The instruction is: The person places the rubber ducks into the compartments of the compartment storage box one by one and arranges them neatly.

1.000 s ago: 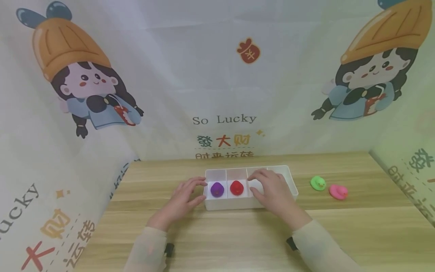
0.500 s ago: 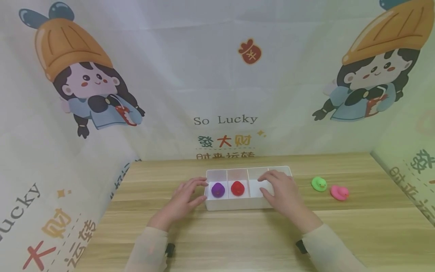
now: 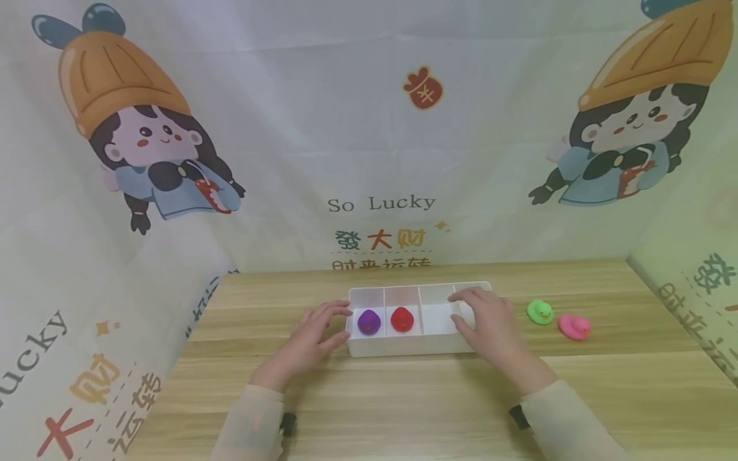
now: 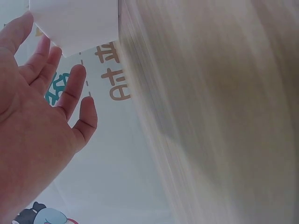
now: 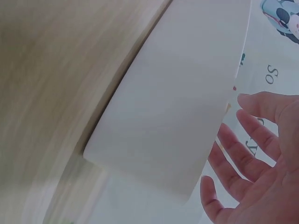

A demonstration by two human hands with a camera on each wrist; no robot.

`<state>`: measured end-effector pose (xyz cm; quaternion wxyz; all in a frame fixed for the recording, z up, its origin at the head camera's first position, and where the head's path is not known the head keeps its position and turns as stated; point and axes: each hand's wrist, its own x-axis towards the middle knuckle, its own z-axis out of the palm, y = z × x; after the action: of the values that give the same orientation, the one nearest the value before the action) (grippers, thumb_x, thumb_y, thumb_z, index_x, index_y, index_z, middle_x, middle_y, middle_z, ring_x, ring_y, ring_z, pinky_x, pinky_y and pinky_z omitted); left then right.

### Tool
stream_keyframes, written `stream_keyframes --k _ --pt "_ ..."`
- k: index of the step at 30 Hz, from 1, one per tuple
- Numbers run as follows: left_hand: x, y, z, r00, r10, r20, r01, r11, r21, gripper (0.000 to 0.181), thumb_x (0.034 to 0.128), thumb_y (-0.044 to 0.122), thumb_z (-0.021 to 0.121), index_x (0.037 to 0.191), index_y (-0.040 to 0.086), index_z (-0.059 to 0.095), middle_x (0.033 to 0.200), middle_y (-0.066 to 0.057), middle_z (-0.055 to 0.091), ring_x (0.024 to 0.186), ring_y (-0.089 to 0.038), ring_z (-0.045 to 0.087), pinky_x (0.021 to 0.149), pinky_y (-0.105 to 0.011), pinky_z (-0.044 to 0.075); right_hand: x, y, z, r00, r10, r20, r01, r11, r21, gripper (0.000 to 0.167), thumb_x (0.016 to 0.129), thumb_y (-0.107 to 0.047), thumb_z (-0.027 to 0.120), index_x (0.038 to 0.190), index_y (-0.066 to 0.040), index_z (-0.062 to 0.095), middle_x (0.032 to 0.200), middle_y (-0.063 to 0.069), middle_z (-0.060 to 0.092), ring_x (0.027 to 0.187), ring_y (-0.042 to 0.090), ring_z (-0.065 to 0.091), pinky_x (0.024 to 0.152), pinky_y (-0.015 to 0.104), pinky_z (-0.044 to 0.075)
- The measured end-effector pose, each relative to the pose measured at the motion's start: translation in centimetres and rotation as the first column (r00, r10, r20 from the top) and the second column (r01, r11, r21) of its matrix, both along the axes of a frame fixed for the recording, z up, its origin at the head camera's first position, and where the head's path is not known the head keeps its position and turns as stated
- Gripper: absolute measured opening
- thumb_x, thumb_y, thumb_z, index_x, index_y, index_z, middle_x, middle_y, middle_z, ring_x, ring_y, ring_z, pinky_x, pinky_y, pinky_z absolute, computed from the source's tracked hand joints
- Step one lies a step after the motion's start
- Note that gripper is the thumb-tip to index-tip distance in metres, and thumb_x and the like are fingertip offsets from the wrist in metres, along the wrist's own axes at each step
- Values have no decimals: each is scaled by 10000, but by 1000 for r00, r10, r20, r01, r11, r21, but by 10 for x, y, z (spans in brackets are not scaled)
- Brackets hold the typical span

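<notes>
White tray (image 3: 412,346), a long box split by thin dividers into four compartments in a row, stands on the wood-grained bench (image 3: 369,403) with its long side toward the person, between the two hands. Counting from the person's left, a rounded purple toy (image 3: 369,322) sits in the first compartment and a red toy (image 3: 401,319) in the second.

The left hand (image 3: 316,330) is at the tray's left end, thumb and fingers apart and loosely bent, the tips right at the end wall; whether they touch it cannot be told. The right hand (image 3: 490,323) is over the right part of the tray, thumb and forefinger well apart near the divider between the third and fourth compartments, its grasp released. The right wrist view shows its fingers relaxed and separate beside the tray's rim.

To the right of the tray, just beyond the right hand, a green duck (image 3: 539,312) and a pink duck (image 3: 574,326) lie close together on the bench. Pale sleeves (image 3: 250,422) cover both forearms, with a small black object (image 3: 287,424) at the left wrist. Behind the bench hangs a pale cloth (image 3: 265,160) printed with cartoon figures (image 3: 152,137) and lettering.
</notes>
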<state>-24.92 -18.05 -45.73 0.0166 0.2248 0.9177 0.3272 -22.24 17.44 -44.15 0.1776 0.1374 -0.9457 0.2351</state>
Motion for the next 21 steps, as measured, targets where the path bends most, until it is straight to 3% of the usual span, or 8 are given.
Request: stream_keyframes --k 21 --pt "-1 -1 -1 1000 -3 -2 3 1000 2 410 1001 245 677 1390 172 571 1616 -27 444 1369 -347 439 1139 -622 348 -3 41 7 998 -63 -1 63 998 1 271 920 -148 737 1180 -73 714 1265 212 695 1196 462 620 971 664 457"
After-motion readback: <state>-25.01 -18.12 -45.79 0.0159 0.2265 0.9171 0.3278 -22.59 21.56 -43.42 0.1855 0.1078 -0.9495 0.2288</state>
